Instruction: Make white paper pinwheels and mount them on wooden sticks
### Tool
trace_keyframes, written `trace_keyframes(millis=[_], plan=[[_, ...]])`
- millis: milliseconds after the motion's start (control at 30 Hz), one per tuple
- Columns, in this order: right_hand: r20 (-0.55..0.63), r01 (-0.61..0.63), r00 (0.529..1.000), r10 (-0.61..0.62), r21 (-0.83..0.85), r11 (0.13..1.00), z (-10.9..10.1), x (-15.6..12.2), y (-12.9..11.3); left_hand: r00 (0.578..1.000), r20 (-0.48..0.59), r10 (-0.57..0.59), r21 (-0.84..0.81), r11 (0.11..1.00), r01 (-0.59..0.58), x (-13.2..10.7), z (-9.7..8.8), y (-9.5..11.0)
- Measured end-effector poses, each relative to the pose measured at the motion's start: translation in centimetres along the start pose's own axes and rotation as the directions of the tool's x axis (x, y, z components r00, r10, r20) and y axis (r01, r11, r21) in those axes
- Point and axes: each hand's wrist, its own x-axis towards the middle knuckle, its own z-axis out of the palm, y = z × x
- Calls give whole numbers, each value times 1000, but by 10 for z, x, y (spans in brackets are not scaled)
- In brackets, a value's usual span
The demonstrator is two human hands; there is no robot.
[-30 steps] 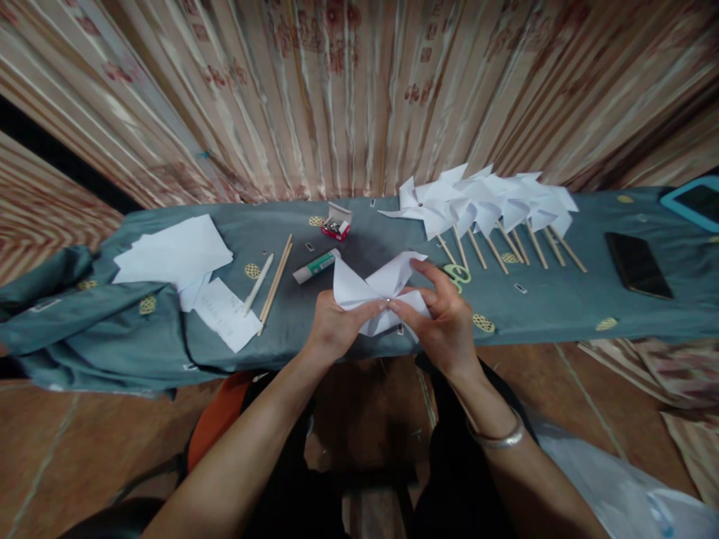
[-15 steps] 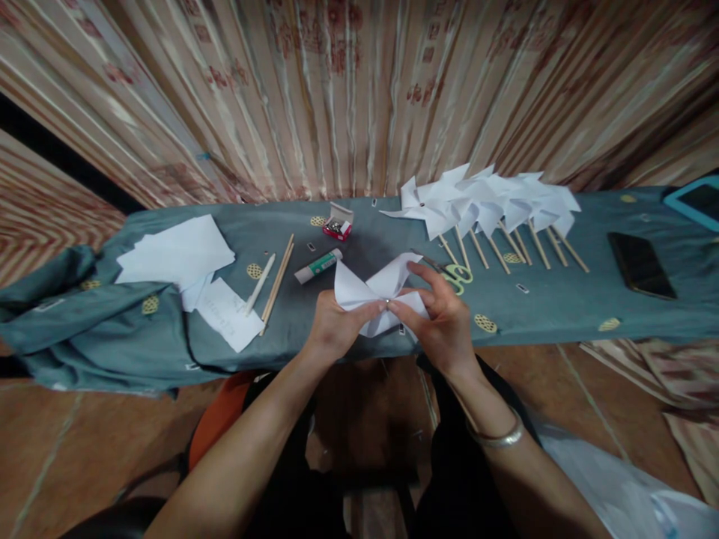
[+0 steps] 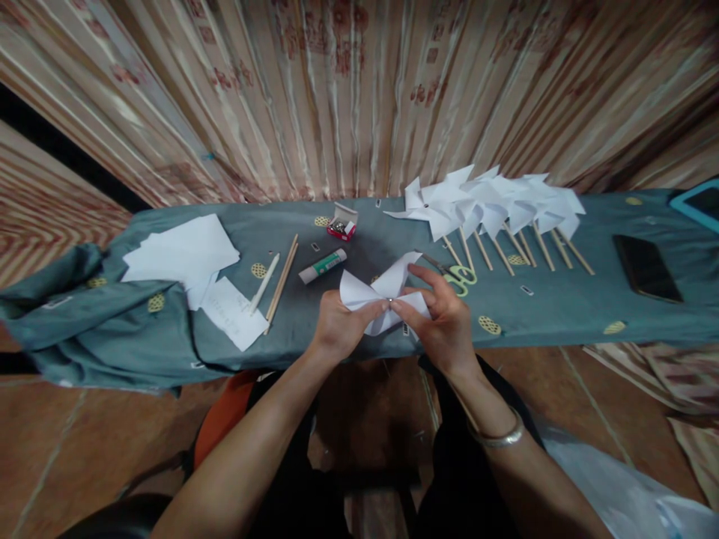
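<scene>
A white paper pinwheel [image 3: 395, 280] is held between my two hands above the front of the cloth-covered table. My left hand [image 3: 340, 323] grips its left side, with the thumb pressed near the middle. From the right, my right hand [image 3: 446, 318] pinches it, thumb tip also at the centre and fingers behind a blade. A small shiny pin head shows between the thumb tips. What lies behind the pinwheel's centre is hidden. Just beyond my right hand rest green-handled scissors [image 3: 461, 278], partly covered by it.
Finished pinwheels [image 3: 494, 202] on sticks lie overlapped at the back right, beside a phone [image 3: 647, 267]. A glue stick [image 3: 323, 266], an open red box [image 3: 342, 224] of small metal pins, wooden sticks [image 3: 281, 284], a white pen [image 3: 264, 283] and paper sheets [image 3: 183, 254] lie leftward.
The whole scene has shifted slightly rightward in view. Both hands keep the same hold on the pinwheel, thumbs still at its centre.
</scene>
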Motion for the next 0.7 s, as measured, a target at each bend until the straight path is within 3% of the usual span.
trace_keyframes(millis=[167, 700], plan=[[-3, -16, 1000, 16, 21, 1000, 0, 0, -1, 999, 13, 34, -4, 999, -34, 0, -1, 0], [-16, 23, 1000, -23, -9, 1000, 1, 1, 3, 1000, 10, -23, -12, 1000, 23, 0, 1, 1]])
